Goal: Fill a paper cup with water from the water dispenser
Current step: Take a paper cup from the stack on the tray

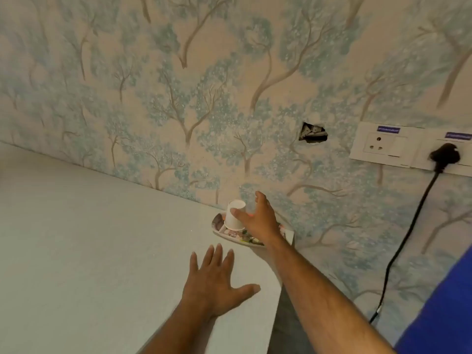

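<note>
A white paper cup (233,214) stands upside down on a small patterned tray (219,224) at the far right corner of a pale counter, close to the wall. My right hand (258,221) reaches over the tray, thumb against the cup's side and fingers spread around it. Whether the hand grips the cup is unclear. My left hand (214,282) lies flat on the counter (102,238) nearer to me, fingers apart and empty. No water dispenser shows in this view.
Tree-patterned wallpaper covers the wall behind. A small hole (313,132) breaks the wall above the tray. White sockets (380,144) sit at the right with a black plug (444,155) and a cable hanging down. The counter's right edge (277,302) drops off beside my right forearm.
</note>
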Tool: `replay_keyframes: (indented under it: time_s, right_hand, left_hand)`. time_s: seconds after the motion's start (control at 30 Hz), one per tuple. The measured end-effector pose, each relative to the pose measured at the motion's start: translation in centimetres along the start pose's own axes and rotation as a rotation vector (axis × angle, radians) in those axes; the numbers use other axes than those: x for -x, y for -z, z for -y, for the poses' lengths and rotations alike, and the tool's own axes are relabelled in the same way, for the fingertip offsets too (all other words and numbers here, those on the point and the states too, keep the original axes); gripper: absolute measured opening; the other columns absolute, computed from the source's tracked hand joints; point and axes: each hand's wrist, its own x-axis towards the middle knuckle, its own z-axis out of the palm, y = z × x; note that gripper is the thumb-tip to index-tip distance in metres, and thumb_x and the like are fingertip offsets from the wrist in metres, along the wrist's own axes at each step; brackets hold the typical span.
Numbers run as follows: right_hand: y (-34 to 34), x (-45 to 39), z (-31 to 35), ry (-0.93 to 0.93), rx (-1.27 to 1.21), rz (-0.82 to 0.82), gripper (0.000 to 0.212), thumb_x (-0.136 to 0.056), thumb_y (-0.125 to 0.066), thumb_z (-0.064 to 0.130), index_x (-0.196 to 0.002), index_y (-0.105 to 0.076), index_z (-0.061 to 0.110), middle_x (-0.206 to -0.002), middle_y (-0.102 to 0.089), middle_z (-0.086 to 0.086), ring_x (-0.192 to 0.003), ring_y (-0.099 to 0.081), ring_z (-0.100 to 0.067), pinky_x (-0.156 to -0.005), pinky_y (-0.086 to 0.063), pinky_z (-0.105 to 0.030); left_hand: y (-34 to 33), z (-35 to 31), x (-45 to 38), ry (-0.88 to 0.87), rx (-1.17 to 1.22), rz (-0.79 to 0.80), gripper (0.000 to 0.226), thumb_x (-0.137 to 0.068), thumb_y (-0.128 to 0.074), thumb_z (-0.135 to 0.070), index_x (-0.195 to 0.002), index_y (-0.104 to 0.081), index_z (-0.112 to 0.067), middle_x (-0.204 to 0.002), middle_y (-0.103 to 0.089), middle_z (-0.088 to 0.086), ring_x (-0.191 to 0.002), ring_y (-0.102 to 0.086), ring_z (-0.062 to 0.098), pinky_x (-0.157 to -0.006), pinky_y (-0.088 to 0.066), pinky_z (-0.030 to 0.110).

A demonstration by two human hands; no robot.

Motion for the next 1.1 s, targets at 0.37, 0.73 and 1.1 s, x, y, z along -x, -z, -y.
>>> replay_keyframes:
  time_s: [0.37, 0.73, 1.1]
  right_hand:
    - [-3.2, -4.2, -1.3, 0.016, 0.089, 0.08, 0.098, -0.072, -0.08, 0.052, -0.149, -0.03, 0.018, -0.147, -0.048, -0.011, -0.13, -0.049, -0.032, -0.101, -0.045, -0.042]
    - [-3.1, -4.6, -0.9, -0.007, -0.035, -0.015, 0.087, -0.067, -0.086, 0.048, -0.14, -0.043, 0.028, -0.136, -0.055, -0.013, -0.113, -0.057, -0.03, -0.083, -0.052, -0.029]
    - [4.8, 4.8, 2.5, -0.303, -1.195, -0.135, 0.054, -0.081, -0.081, 0.014, -0.129, -0.057, 0.009, -0.121, -0.065, -0.017, -0.093, -0.069, -0.025, -0.058, -0.06, -0.03]
  left_hand:
    - [-1.3, 0.5, -1.4, 0.002, 0.01, -0.076, 0.127, -0.052, 0.002, -0.109, -0.158, 0.008, -0.038, -0.169, 0.015, -0.002, -0.155, 0.019, 0.027, -0.12, 0.017, 0.064]
    - [-1.6, 0.6, -1.5, 0.011, 0.024, -0.076, 0.128, -0.051, 0.001, -0.11, -0.157, 0.009, -0.039, -0.168, 0.015, -0.003, -0.155, 0.019, 0.027, -0.12, 0.018, 0.064]
    - [0.5, 0.0, 0.8, -0.032, 0.2, -0.112, 0.129, -0.054, 0.003, -0.107, -0.159, -0.011, -0.034, -0.171, -0.007, -0.005, -0.158, -0.001, 0.021, -0.127, 0.005, 0.056]
